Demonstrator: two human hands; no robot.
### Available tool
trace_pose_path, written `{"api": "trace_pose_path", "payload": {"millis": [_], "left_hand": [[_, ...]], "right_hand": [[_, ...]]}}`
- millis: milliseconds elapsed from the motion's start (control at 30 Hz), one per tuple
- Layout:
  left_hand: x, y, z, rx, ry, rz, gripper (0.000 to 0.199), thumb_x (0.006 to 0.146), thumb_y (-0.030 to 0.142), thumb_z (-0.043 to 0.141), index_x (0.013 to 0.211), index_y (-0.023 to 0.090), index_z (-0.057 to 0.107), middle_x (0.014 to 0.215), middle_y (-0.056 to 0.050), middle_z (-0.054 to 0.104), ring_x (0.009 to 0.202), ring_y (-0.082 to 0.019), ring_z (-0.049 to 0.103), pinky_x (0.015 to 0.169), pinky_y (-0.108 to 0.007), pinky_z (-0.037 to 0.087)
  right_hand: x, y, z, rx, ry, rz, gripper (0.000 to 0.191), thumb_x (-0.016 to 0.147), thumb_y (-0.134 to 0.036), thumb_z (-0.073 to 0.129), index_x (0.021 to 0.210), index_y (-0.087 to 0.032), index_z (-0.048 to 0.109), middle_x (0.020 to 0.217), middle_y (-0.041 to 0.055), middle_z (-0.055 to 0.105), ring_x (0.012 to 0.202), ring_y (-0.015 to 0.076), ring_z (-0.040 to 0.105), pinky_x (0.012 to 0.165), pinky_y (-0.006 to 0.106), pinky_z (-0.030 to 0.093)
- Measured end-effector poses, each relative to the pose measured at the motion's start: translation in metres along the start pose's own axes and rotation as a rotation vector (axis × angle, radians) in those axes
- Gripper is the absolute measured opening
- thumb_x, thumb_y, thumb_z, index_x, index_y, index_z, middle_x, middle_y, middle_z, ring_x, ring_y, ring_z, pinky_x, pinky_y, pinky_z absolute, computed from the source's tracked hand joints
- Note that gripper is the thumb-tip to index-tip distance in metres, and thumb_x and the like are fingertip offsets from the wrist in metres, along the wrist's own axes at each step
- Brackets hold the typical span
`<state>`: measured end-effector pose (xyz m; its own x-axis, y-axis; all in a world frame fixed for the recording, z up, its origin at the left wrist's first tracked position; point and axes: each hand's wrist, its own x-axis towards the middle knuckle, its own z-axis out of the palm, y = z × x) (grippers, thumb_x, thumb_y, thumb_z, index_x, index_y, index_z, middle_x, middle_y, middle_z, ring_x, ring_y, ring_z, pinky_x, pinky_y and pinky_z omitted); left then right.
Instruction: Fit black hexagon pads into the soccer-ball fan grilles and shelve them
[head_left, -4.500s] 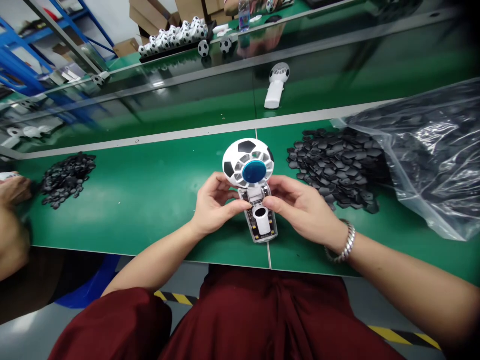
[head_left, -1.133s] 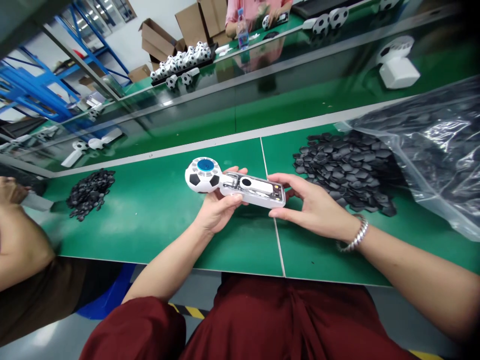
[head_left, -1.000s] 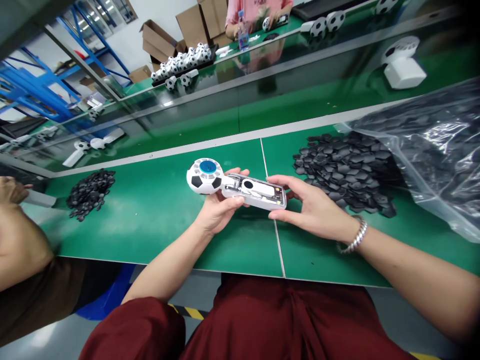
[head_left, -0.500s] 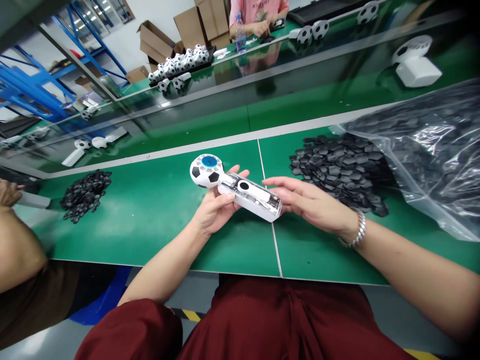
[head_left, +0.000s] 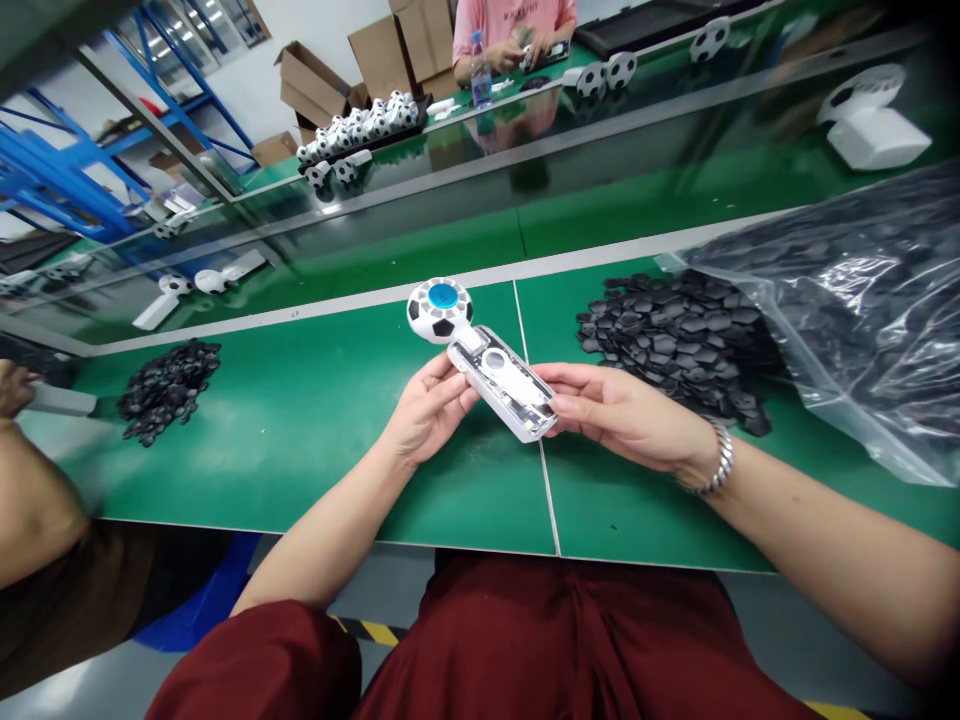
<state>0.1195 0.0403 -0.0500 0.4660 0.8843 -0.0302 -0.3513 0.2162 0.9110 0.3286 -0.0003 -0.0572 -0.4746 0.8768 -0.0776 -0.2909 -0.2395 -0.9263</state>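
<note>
Soccer-ball handheld fan (head_left: 480, 358) lies across both hands above the green surface (head_left: 300, 450). Its round black-and-white head, with a blue hub (head_left: 442, 296), points away from the person, while its transparent handle (head_left: 502, 395) slants down toward the right. The clear face is turned upward with the dark circuit parts inside showing, apparently so that they can be looked over. The left hand (head_left: 429, 408) has a closed grip around the handle just below the head, with its fingers curled around the casing, and seems to carry most of the weight. The right hand (head_left: 622, 408) reaches in from the other side, palm up, with its fingertips (head_left: 550, 403) touching the handle's lower end; whether that grip truly closes on the handle, I cannot tell. Beyond the right hand, a heap of black hexagonal pieces (head_left: 671, 345) lies at the mouth of a clear plastic bag (head_left: 832, 300) that holds many more, seemingly poured out to be within easy reach. A smaller heap of black pieces (head_left: 169, 390) lies to the left. On the far bench, a black tray (head_left: 356, 125) carries rows of small soccer balls.
</note>
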Motion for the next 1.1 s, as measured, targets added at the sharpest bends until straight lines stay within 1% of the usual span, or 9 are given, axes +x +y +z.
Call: {"api": "trace_pose_path", "payload": {"millis": [167,300,467,600,700,833,900,1000,1100], "left_hand": [[0.0014,0.0002,-0.0004,-0.002,0.01,-0.017,0.039,0.075,0.028,0.067,0.112,0.017,0.058,0.11,-0.009,0.062,0.1,-0.021,0.059,0.09,-0.033,0.046],[0.0007,0.0,0.0002,0.0,0.016,-0.001,0.032,0.077,0.028,0.065,0.107,0.016,0.061,0.103,-0.008,0.065,0.097,-0.02,0.06,0.089,-0.033,0.046],[0.0007,-0.0015,-0.0007,-0.014,0.027,-0.009,0.03,0.078,0.025,0.065,0.107,0.017,0.061,0.1,-0.007,0.065,0.093,-0.017,0.061,0.087,-0.03,0.047],[0.0009,-0.0017,-0.0006,-0.057,0.015,-0.03,0.029,0.08,0.022,0.062,0.108,0.017,0.061,0.1,-0.006,0.065,0.09,-0.014,0.061,0.084,-0.026,0.047],[0.0006,-0.0008,0.0009,-0.097,-0.013,-0.041,0.026,0.082,0.019,0.06,0.107,0.017,0.061,0.096,-0.006,0.065,0.086,-0.013,0.06,0.081,-0.023,0.047],[-0.0003,-0.0012,0.0016,-0.122,-0.033,-0.083,0.027,0.081,0.02,0.06,0.108,0.016,0.061,0.087,-0.004,0.064,0.078,-0.01,0.059,0.077,-0.021,0.047],[-0.0006,-0.0021,0.0005,-0.125,-0.044,-0.1,0.028,0.082,0.02,0.06,0.109,0.016,0.06,0.088,-0.004,0.063,0.078,-0.01,0.058,0.076,-0.022,0.047],[-0.0012,-0.003,-0.0008,-0.106,-0.056,-0.1,0.03,0.082,0.021,0.058,0.112,0.016,0.058,0.094,-0.006,0.062,0.083,-0.012,0.058,0.078,-0.024,0.047],[-0.0028,-0.0015,0.0015,-0.068,-0.094,-0.103,0.04,0.079,0.023,0.062,0.118,0.018,0.053,0.104,-0.007,0.06,0.092,-0.016,0.058,0.081,-0.027,0.047]], "right_hand": [[0.0012,0.0061,-0.0017,-0.012,-0.019,-0.004,0.06,0.073,-0.032,0.068,0.127,-0.019,0.047,0.114,0.0108,0.06,0.092,0.0172,0.061,0.08,0.034,0.052],[0.0017,0.0086,-0.0035,-0.029,-0.034,-0.012,0.057,0.072,-0.029,0.07,0.124,-0.02,0.049,0.116,0.0098,0.059,0.098,0.0172,0.059,0.085,0.033,0.05],[0.0011,0.0083,-0.004,-0.04,-0.053,-0.014,0.054,0.074,-0.03,0.068,0.123,-0.019,0.049,0.116,0.0107,0.059,0.097,0.0183,0.059,0.083,0.034,0.051],[-0.0001,0.0057,-0.0016,-0.064,-0.019,0.005,0.055,0.073,-0.034,0.069,0.123,-0.018,0.05,0.118,0.012,0.058,0.096,0.0194,0.06,0.081,0.033,0.052],[-0.0008,0.0023,0.0005,-0.093,0.003,0.024,0.06,0.071,-0.038,0.069,0.124,-0.018,0.051,0.117,0.0125,0.058,0.095,0.0205,0.06,0.078,0.032,0.053],[-0.0011,0.0016,-0.0002,-0.098,-0.049,0.071,0.067,0.069,-0.04,0.07,0.127,-0.018,0.048,0.114,0.0125,0.06,0.092,0.0199,0.06,0.075,0.03,0.052],[-0.0012,0.0038,-0.0021,-0.069,-0.081,0.089,0.067,0.069,-0.037,0.072,0.128,-0.018,0.047,0.114,0.0118,0.06,0.093,0.0185,0.06,0.077,0.029,0.051],[-0.0014,0.0074,-0.0045,-0.02,-0.093,0.085,0.066,0.069,-0.03,0.072,0.129,-0.019,0.046,0.115,0.0101,0.06,0.095,0.0161,0.059,0.08,0.026,0.049],[-0.001,0.0086,-0.0046,0.012,-0.088,0.074,0.065,0.069,-0.028,0.072,0.128,-0.018,0.046,0.114,0.01,0.059,0.095,0.0156,0.058,0.078,0.026,0.049]]}}
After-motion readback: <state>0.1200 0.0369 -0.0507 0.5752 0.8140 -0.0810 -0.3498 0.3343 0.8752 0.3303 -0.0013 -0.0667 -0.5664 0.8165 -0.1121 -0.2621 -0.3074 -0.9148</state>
